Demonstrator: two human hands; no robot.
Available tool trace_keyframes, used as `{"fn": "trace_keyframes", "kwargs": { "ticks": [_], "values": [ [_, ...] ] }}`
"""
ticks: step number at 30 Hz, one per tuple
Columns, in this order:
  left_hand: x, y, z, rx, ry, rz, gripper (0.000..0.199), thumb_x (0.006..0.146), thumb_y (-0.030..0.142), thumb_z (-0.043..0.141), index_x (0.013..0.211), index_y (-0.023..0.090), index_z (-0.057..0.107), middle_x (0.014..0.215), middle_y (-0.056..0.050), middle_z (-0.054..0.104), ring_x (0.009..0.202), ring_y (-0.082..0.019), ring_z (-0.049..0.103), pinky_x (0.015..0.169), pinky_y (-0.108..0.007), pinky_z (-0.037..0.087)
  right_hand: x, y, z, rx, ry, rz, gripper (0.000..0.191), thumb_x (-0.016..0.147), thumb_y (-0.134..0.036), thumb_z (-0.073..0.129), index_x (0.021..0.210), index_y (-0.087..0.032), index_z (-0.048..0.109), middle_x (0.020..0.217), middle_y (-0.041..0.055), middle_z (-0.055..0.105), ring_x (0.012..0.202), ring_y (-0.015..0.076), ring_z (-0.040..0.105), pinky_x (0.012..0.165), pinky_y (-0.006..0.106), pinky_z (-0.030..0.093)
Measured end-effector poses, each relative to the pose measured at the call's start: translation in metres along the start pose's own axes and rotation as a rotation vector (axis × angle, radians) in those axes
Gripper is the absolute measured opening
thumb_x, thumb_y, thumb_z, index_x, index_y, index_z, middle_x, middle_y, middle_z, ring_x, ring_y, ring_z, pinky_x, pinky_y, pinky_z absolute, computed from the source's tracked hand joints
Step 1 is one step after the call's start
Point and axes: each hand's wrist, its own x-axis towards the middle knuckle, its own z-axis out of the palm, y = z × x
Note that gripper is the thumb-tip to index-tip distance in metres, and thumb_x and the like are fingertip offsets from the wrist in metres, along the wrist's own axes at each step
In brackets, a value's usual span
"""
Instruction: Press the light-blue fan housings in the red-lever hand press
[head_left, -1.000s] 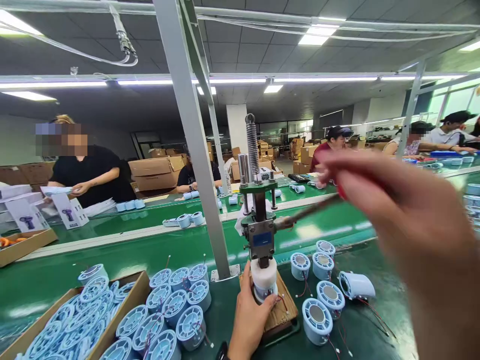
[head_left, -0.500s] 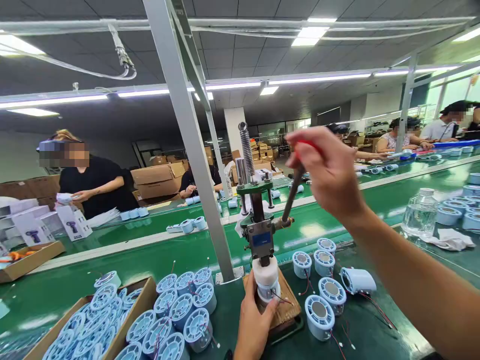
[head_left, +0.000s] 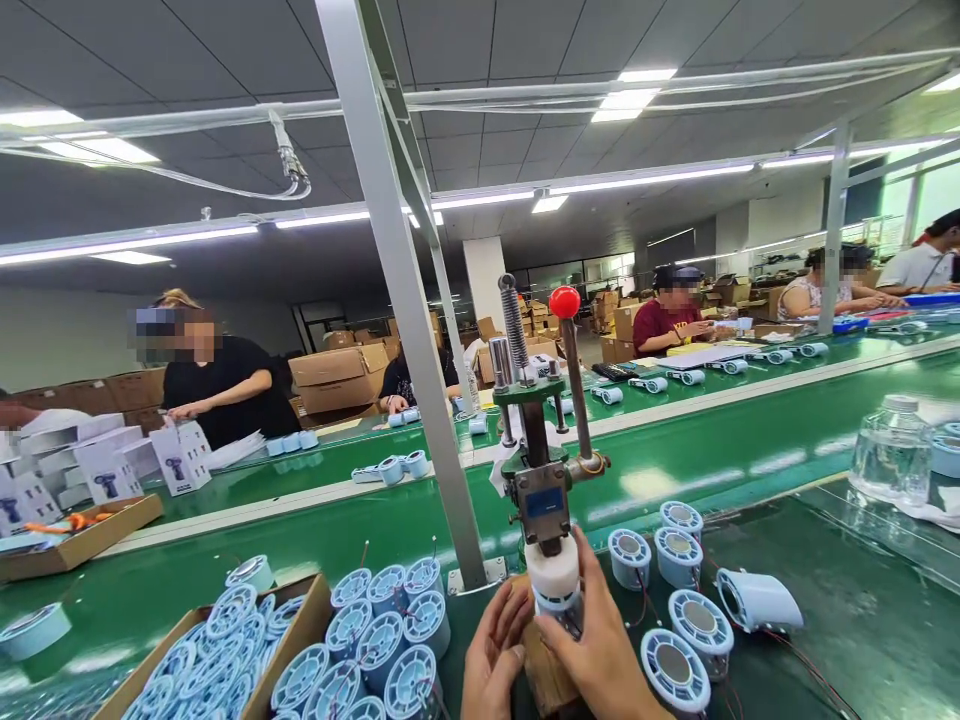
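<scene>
Both hands at the press, lever upright

Left hand (head_left: 495,650) and right hand (head_left: 600,650) cup the pale-blue motor housing (head_left: 556,603) under the white press head (head_left: 551,566); red-knobbed lever (head_left: 574,385) stands free, pressing apparently done; boxed housings (head_left: 225,650) wait.

the press (head_left: 544,480) stands between a box (head_left: 300,640) of housings (head_left: 375,640) on its left and loose housings (head_left: 679,560) on its right; the conveyor (head_left: 675,450) runs behind.
</scene>
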Motion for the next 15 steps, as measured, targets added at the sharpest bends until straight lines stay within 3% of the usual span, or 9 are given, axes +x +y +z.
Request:
{"fn": "trace_keyframes", "kwargs": {
  "ticks": [4, 10, 12, 15],
  "values": [
    [-0.003, 0.006, 0.005, 0.03, 0.045, -0.028, 0.046, 0.066, 0.033, 0.08, 0.11, 0.023, 0.073, 0.117, -0.014, 0.072, 0.112, -0.032, 0.065, 0.104, -0.048, 0.045, 0.0, 0.018, 0.017, 0.037, -0.014, 0.102, 0.073, 0.082, -0.034, 0.059, 0.146, -0.021, 0.028, 0.143, 0.0096, 0.048, 0.13, 0.0251, 0.05, 0.108, 0.039, 0.042],
    [-0.008, 0.023, 0.013, 0.218, 0.007, -0.096, 0.04, 0.064, 0.035, 0.08, 0.1, 0.019, 0.076, 0.113, -0.015, 0.073, 0.111, -0.033, 0.065, 0.105, -0.048, 0.045, -0.026, 0.022, 0.01, 0.096, 0.075, 0.084, 0.069, 0.08, -0.04, 0.062, 0.141, -0.021, 0.035, 0.143, 0.012, 0.046, 0.132, 0.029, 0.047, 0.11, 0.039, 0.038],
    [-0.01, 0.029, 0.018, 0.265, -0.01, -0.111, 0.038, 0.065, 0.034, 0.077, 0.099, 0.018, 0.076, 0.112, -0.015, 0.073, 0.111, -0.033, 0.065, 0.104, -0.048, 0.045, -0.041, 0.025, 0.005, 0.302, -0.014, 0.102, 0.072, 0.074, -0.042, 0.069, 0.136, -0.022, 0.039, 0.138, 0.0125, 0.049, 0.128, 0.0304, 0.05, 0.105, 0.038, 0.042],
    [-0.011, 0.035, 0.025, 0.319, -0.001, -0.112, 0.034, 0.066, 0.031, 0.073, 0.097, 0.017, 0.075, 0.109, -0.014, 0.074, 0.108, -0.031, 0.067, 0.102, -0.045, 0.047, -0.052, 0.03, -0.004, 0.871, -0.345, 0.303, 0.084, 0.065, -0.051, 0.078, 0.136, -0.028, 0.038, 0.122, 0.0093, 0.06, 0.111, 0.0299, 0.063, 0.086, 0.036, 0.051]
  ]
}}
